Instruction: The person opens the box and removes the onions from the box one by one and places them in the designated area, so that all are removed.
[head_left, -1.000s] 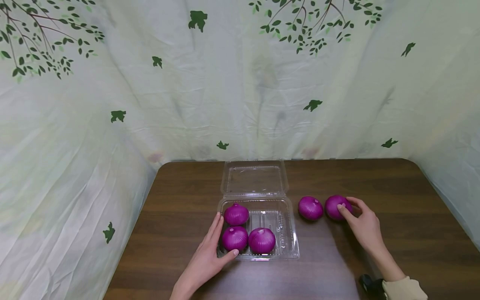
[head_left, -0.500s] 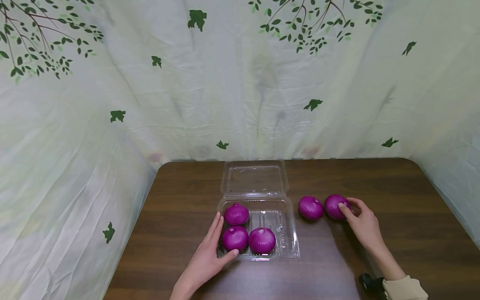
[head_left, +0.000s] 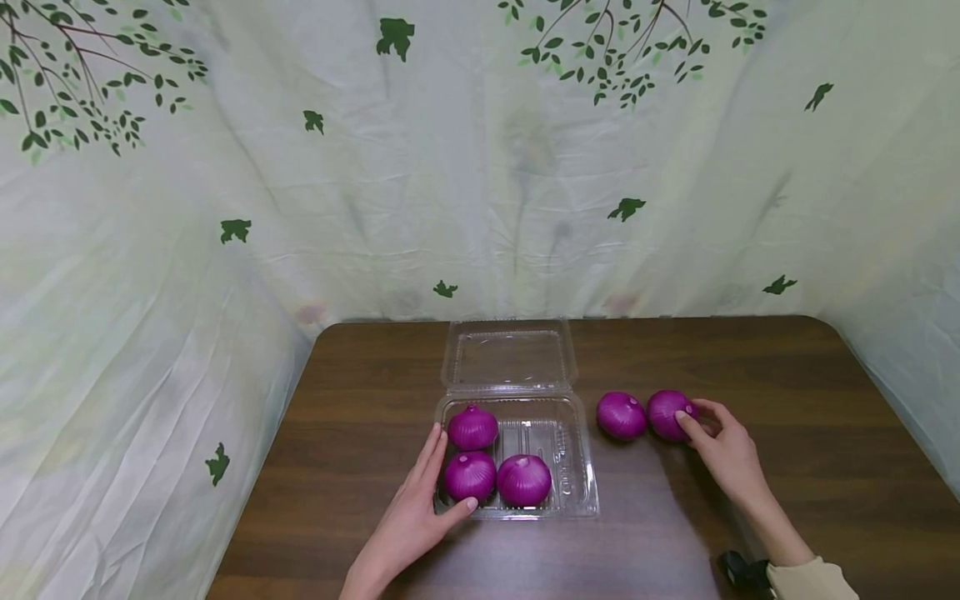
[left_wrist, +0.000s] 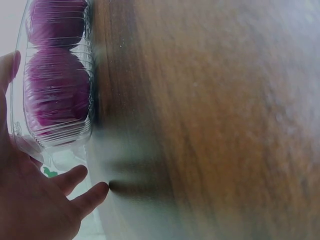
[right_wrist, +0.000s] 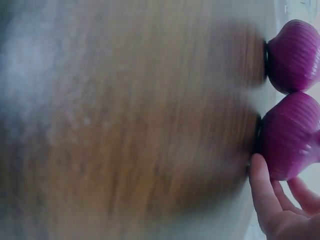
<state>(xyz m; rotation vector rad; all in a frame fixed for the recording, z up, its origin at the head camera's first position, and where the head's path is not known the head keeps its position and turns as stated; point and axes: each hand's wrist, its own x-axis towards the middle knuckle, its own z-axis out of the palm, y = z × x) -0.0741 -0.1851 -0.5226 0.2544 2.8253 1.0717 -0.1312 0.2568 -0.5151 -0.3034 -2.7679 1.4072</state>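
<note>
On the table lies a clear plastic clamshell container (head_left: 573, 467), its lid (head_left: 512, 358) folded back flat. Inside it are a red onion (head_left: 473, 428) at the back left, another onion (head_left: 470, 477) at the front left and a third onion (head_left: 524, 481) at the front middle. My left hand (head_left: 412, 508) rests along the container's left side with fingers extended, thumb at the front left corner. My right hand (head_left: 727, 454) holds a red onion (right_wrist: 287, 137) between thumb and fingers on the table. Touching it on the left is one more onion (head_left: 621, 416).
The brown wooden table (head_left: 375, 367) has a rounded far edge against a pale leaf-patterned cloth (head_left: 480, 167), which also hangs at the sides. A black device (head_left: 742, 571) is strapped at my right wrist, beside the beige sleeve (head_left: 810, 581).
The onion in my right hand has shifted slightly left, up against its neighbour, and turned a little. My left hand and the container have stayed put.
</note>
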